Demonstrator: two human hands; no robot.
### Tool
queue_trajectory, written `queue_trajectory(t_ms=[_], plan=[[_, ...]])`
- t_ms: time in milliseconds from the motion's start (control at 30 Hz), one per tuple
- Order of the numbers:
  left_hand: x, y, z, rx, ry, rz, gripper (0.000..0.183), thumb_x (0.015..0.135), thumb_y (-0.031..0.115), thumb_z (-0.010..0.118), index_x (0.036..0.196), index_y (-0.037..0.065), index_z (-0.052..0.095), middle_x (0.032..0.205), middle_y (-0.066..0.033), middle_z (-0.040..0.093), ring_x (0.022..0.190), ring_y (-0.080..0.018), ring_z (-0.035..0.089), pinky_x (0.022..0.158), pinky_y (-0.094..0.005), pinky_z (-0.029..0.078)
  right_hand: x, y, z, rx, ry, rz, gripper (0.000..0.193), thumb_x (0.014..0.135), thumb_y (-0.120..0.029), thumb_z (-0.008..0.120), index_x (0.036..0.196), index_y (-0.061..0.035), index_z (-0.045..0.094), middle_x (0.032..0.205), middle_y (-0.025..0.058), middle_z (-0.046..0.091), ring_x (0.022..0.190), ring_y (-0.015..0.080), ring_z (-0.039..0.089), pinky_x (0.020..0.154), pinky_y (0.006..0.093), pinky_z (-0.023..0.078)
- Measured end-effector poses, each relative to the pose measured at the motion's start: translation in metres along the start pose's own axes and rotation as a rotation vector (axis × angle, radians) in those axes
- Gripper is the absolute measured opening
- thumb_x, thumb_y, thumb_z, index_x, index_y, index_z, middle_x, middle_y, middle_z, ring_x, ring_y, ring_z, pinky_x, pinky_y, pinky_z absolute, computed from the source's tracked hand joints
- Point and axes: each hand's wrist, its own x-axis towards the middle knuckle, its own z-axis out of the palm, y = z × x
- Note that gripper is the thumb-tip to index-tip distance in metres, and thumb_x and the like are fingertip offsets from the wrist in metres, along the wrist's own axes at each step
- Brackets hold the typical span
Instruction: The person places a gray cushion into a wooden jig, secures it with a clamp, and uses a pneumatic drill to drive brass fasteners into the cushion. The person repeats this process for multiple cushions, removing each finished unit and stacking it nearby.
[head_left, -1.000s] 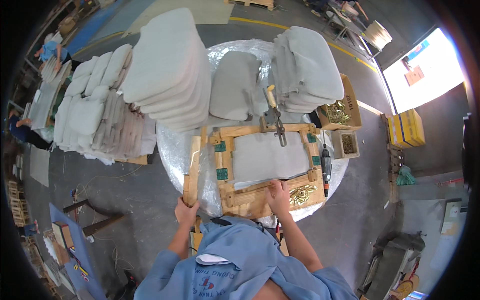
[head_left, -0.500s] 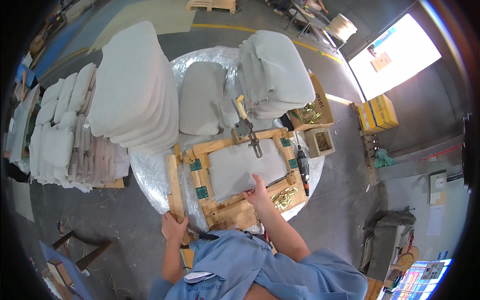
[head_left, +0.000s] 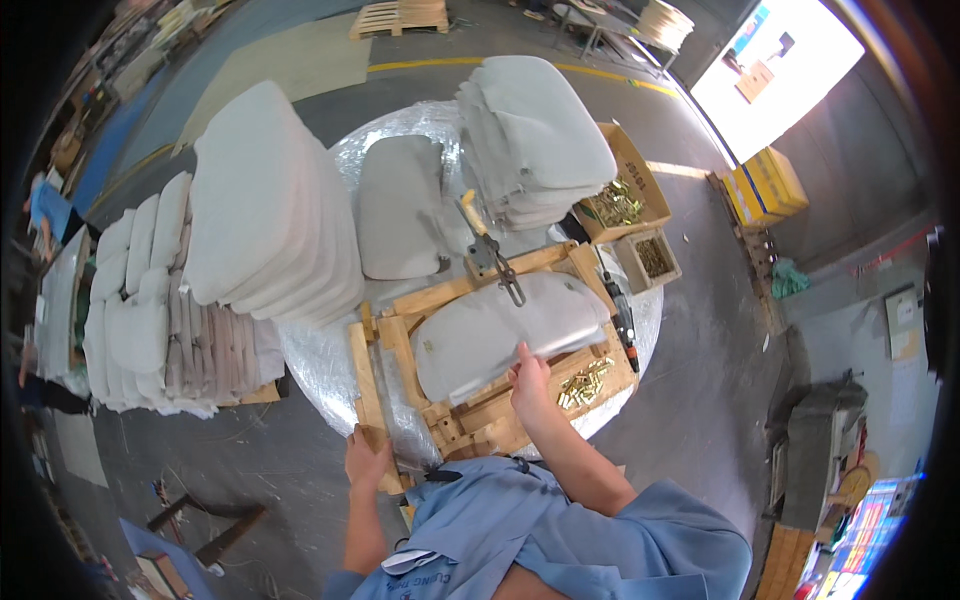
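Note:
A light grey padded panel (head_left: 470, 330) lies tilted over a wooden frame jig (head_left: 405, 352), its near edge raised. My right hand (head_left: 530, 388) is closed on that near edge, with the fingertips partly hidden. Above the panel reaches a metal toggle clamp (head_left: 505, 277) with a yellow handle. At the left, my left hand (head_left: 368, 462) grips the near end of a wooden bar (head_left: 368, 375) beside the jig. Small brass-coloured fittings (head_left: 585, 385) are heaped on the jig's right near corner. A power screwdriver (head_left: 622, 318) lies along the jig's right side.
The round table (head_left: 310, 350) is wrapped in shiny film. Tall stacks of grey panels stand at the back left (head_left: 260, 200) and back right (head_left: 545, 125), with a single panel (head_left: 400, 205) between them. A cardboard box (head_left: 648, 205) and a small tray (head_left: 650, 258) hold metal parts.
My right hand has taken hold of the panel's near edge, and the panel has lifted and tilted out of the jig, covering its green pads. My left hand stays on the bar; the view has shifted.

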Motion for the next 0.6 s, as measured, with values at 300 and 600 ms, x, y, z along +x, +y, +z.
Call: queue_trajectory(t_ms=[300, 600], plan=[[0.004, 0.158, 0.004, 0.207, 0.254, 0.757, 0.099, 0.083, 0.028, 0.087, 0.167, 0.012, 0.037, 0.167, -0.0216, 0.042, 0.153, -0.0423, 0.043, 0.125, -0.0535, 0.038, -0.047, -0.046, -0.031, 0.037, -0.264, 0.038, 0.043, 0.104, -0.017, 0.067, 0.144, -0.0088, 0.052, 0.122, 0.0052, 0.067, 0.108, 0.0229, 0.069, 0.09, 0.0388, 0.054], [0.047, 0.187, 0.02, 0.231, -0.034, 0.794, 0.095, 0.078, 0.007, 0.082, 0.164, 0.02, 0.044, 0.158, -0.0203, 0.055, 0.143, -0.0398, 0.056, 0.117, -0.0486, 0.048, -0.072, -0.018, -0.121, 0.097, -0.356, 0.146, 0.044, 0.106, -0.027, 0.065, 0.147, -0.0131, 0.055, 0.13, 0.006, 0.068, 0.106, 0.0229, 0.07, 0.09, 0.0382, 0.056]])
